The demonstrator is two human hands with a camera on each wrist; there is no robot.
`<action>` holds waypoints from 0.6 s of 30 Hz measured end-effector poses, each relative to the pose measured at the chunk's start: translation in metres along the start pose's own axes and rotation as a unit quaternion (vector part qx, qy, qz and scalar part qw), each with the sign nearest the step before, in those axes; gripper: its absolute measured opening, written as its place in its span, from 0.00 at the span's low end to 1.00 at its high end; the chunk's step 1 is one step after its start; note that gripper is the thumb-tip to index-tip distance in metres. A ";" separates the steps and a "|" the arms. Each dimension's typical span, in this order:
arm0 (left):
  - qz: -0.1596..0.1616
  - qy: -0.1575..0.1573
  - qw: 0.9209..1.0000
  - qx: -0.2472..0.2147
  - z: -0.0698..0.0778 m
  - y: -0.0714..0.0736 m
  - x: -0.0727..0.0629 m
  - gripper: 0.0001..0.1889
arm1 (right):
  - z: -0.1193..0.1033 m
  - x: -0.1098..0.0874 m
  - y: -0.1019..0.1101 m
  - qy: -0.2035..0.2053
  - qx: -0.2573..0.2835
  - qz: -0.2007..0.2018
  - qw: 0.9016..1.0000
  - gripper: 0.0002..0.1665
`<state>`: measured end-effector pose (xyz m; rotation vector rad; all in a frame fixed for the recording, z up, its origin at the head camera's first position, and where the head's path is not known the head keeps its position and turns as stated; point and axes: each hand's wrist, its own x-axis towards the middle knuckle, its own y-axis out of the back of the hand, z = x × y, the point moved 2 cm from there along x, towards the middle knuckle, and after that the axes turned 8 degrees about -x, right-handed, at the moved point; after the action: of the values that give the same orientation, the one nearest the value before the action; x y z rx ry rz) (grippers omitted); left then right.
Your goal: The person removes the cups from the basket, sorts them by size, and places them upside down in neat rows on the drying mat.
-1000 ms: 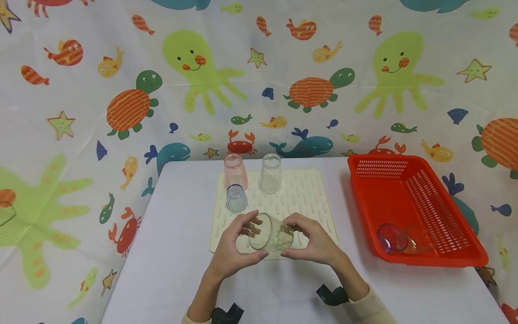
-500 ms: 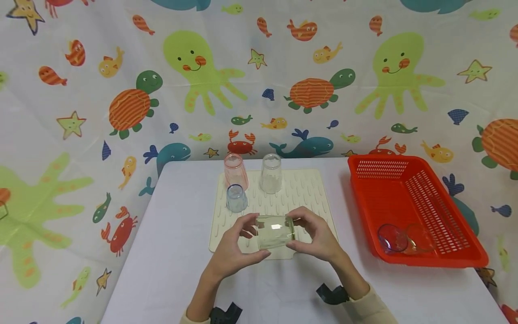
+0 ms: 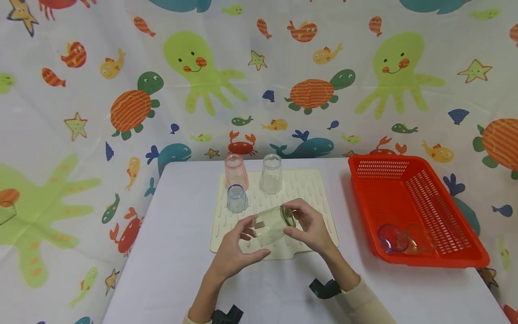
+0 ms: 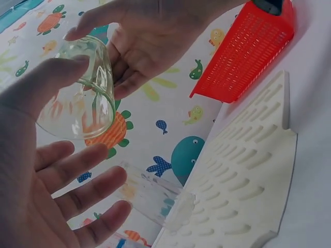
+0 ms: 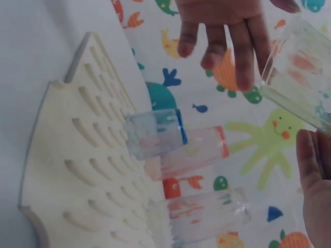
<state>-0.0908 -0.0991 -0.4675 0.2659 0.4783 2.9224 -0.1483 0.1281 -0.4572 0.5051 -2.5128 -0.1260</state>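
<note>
Head view: the greenish glass (image 3: 270, 226) tilts between the spread left hand (image 3: 232, 252) and the right hand (image 3: 313, 227) pinching one end.

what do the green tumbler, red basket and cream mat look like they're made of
Green tumbler: glossy glass or clear plastic; transparent, with highlights. Red basket: probably moulded plastic, slight sheen; perforated walls. Cream mat: matte, perhaps silicone or rubber; thick edge, moulded pattern.

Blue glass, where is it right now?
In the head view, the blue glass stands on the left part of the mat, just in front of the pink glass and beyond the left hand.
</note>
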 end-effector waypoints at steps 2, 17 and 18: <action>0.005 -0.001 1.000 -0.002 -0.004 0.001 -0.002 0.42 | 0.001 0.004 0.002 -0.005 -0.029 0.004 1.000 0.30; 0.116 0.050 0.990 0.064 -0.049 0.037 -0.032 0.34 | 0.028 0.022 0.017 -0.076 -0.131 0.073 0.986 0.31; 0.124 0.052 0.988 0.076 -0.052 0.040 -0.035 0.33 | 0.030 0.022 0.017 -0.087 -0.139 0.076 0.984 0.30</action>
<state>-0.0728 -0.1590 -0.5080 0.2057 0.7366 3.1566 -0.1876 0.1346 -0.4676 0.1945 -2.6345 -0.4725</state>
